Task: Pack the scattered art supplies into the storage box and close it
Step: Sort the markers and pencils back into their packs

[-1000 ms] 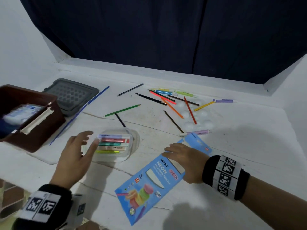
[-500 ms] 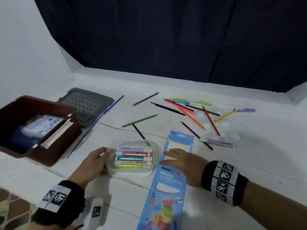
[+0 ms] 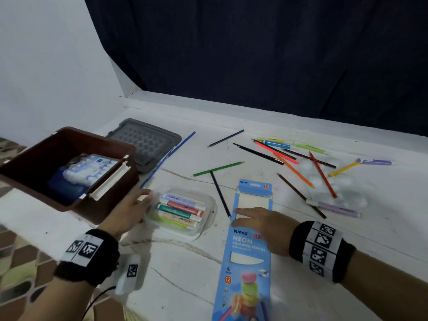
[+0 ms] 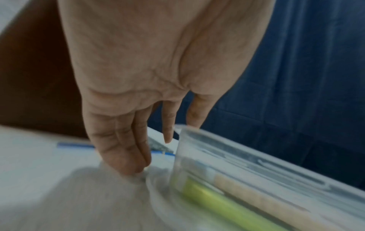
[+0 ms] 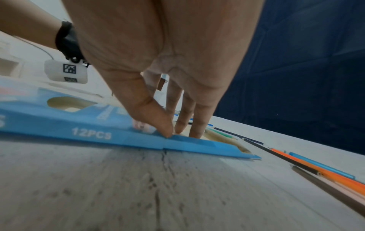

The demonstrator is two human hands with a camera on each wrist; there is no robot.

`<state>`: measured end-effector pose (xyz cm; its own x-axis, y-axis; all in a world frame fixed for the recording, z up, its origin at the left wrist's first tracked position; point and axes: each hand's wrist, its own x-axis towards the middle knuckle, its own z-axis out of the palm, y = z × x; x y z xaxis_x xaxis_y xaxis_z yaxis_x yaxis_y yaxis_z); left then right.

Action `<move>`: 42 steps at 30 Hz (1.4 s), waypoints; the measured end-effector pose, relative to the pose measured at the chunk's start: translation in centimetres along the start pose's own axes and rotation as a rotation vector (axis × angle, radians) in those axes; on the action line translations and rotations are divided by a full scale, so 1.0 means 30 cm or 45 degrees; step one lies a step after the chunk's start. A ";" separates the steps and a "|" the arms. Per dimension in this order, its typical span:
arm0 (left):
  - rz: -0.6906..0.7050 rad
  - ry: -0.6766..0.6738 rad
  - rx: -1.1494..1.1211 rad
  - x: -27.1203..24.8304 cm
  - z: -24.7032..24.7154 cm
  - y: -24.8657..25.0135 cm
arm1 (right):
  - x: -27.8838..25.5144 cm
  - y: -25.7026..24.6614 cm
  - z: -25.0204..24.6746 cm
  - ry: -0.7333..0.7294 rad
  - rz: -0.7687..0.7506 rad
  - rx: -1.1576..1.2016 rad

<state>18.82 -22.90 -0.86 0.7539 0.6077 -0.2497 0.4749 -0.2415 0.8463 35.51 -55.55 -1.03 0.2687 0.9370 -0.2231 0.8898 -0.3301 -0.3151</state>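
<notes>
Left hand [image 3: 129, 210]: fingers straight, touching clear marker case [image 3: 183, 213] at its 9 o'clock end.
Right hand [image 3: 266, 230]: fingers flat, pressing blue pencil box [image 3: 245, 256]; any pinch seems unlikely.
Storage box [image 3: 108, 205]: open, 10 o'clock of the case.

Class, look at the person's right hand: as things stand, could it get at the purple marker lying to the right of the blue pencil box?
Probably yes. The right hand rests on the pencil box, holding nothing, and only bare table and one dark pencil lie before the purple marker.

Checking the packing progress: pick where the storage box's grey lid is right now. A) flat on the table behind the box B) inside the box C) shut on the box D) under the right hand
A: the grey lid lies flat on the table behind the open brown storage box.
</notes>
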 end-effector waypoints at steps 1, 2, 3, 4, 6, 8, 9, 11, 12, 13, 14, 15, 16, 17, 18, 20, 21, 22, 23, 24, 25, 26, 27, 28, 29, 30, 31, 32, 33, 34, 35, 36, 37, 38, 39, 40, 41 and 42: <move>0.043 0.020 0.124 -0.007 -0.013 0.006 | -0.002 -0.001 -0.004 0.000 0.022 0.019; 0.139 0.057 0.278 -0.018 -0.022 0.019 | -0.008 -0.003 -0.012 0.023 0.058 0.044; 0.276 0.110 0.415 -0.034 -0.024 0.040 | -0.018 -0.003 -0.022 0.080 0.106 0.066; 0.450 0.183 0.511 -0.055 -0.017 0.070 | -0.030 0.001 -0.034 0.170 0.159 0.083; 0.789 0.322 0.574 -0.119 0.030 0.163 | -0.059 0.020 -0.062 0.374 0.270 0.084; 1.029 0.267 0.601 -0.180 0.114 0.265 | -0.093 0.062 -0.086 0.487 0.409 0.061; 1.110 0.179 0.663 -0.202 0.166 0.302 | -0.110 0.088 -0.096 0.494 0.487 0.052; 1.191 0.011 0.919 -0.202 0.275 0.330 | -0.140 0.142 -0.109 0.427 0.620 0.029; 1.199 -0.060 1.092 -0.194 0.328 0.338 | -0.151 0.168 -0.111 0.356 0.661 -0.016; 1.170 -0.120 1.267 -0.191 0.375 0.350 | -0.160 0.189 -0.110 0.271 0.687 -0.082; 1.118 -0.163 1.436 -0.192 0.413 0.366 | -0.169 0.207 -0.108 0.193 0.703 -0.150; 1.055 -0.200 1.599 -0.188 0.441 0.377 | -0.175 0.221 -0.105 0.148 0.712 -0.198; 1.000 -0.237 1.733 -0.182 0.461 0.387 | -0.179 0.230 -0.103 0.129 0.721 -0.222; 0.936 -0.276 1.848 -0.178 0.474 0.401 | -0.181 0.236 -0.101 0.124 0.731 -0.234; 0.874 -0.309 1.949 -0.171 0.486 0.411 | -0.180 0.241 -0.099 0.118 0.738 -0.243; 0.783 -0.335 2.083 -0.159 0.509 0.420 | -0.172 0.249 -0.093 0.074 0.761 -0.270; 0.760 -0.339 2.125 -0.156 0.520 0.420 | -0.165 0.254 -0.091 0.051 0.771 -0.296; 0.754 -0.345 2.157 -0.154 0.531 0.413 | -0.158 0.259 -0.088 0.040 0.777 -0.322; 0.752 -0.354 2.175 -0.155 0.540 0.404 | -0.150 0.263 -0.087 0.039 0.780 -0.347; 0.754 -0.363 2.182 -0.159 0.545 0.393 | -0.143 0.266 -0.085 0.042 0.776 -0.369; 0.757 -0.371 2.175 -0.166 0.547 0.386 | -0.136 0.269 -0.082 0.042 0.772 -0.386; 0.764 -0.379 2.153 -0.171 0.549 0.379 | -0.130 0.271 -0.079 0.043 0.769 -0.397; 0.774 -0.388 2.125 -0.177 0.551 0.374 | -0.125 0.272 -0.076 0.043 0.774 -0.404; 0.789 -0.398 2.100 -0.184 0.553 0.371 | -0.119 0.274 -0.073 0.046 0.776 -0.406; 0.805 -0.410 2.072 -0.193 0.555 0.371 | -0.114 0.273 -0.071 0.056 0.771 -0.405; 0.820 -0.424 2.045 -0.200 0.559 0.370 | -0.108 0.273 -0.068 0.076 0.754 -0.402; 0.835 -0.434 2.018 -0.206 0.564 0.373 | -0.103 0.273 -0.067 0.107 0.731 -0.394; 0.854 -0.438 1.996 -0.210 0.571 0.375 | -0.098 0.275 -0.065 0.145 0.705 -0.374; 0.873 -0.440 1.972 -0.215 0.576 0.381 | -0.093 0.278 -0.062 0.192 0.677 -0.320; 0.889 -0.445 1.951 -0.218 0.583 0.388 | -0.089 0.283 -0.061 0.247 0.650 -0.245; 0.900 -0.444 1.927 -0.218 0.589 0.394 | -0.086 0.288 -0.059 0.291 0.636 -0.170; 0.907 -0.440 1.891 -0.215 0.595 0.399 | -0.083 0.295 -0.059 0.329 0.629 -0.108; 0.914 -0.437 1.847 -0.212 0.600 0.403 | -0.082 0.298 -0.062 0.359 0.633 -0.057; 0.920 -0.433 1.809 -0.210 0.604 0.406 | -0.081 0.300 -0.065 0.386 0.643 -0.010; 0.930 -0.431 1.784 -0.210 0.607 0.412 | -0.083 0.300 -0.069 0.429 0.648 0.036; 0.948 -0.424 1.772 -0.210 0.611 0.417 | -0.087 0.297 -0.074 0.491 0.650 0.082; 0.975 -0.415 1.757 -0.213 0.614 0.421 | -0.094 0.293 -0.080 0.577 0.644 0.134; 1.008 -0.391 1.725 -0.216 0.618 0.427 | -0.104 0.287 -0.087 0.683 0.631 0.188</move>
<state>28.44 -43.94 2.87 0.9739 -0.1192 -0.1932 -0.1545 -0.9716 -0.1791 43.29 -61.01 -0.62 0.8024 0.5887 0.0977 0.5688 -0.7050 -0.4235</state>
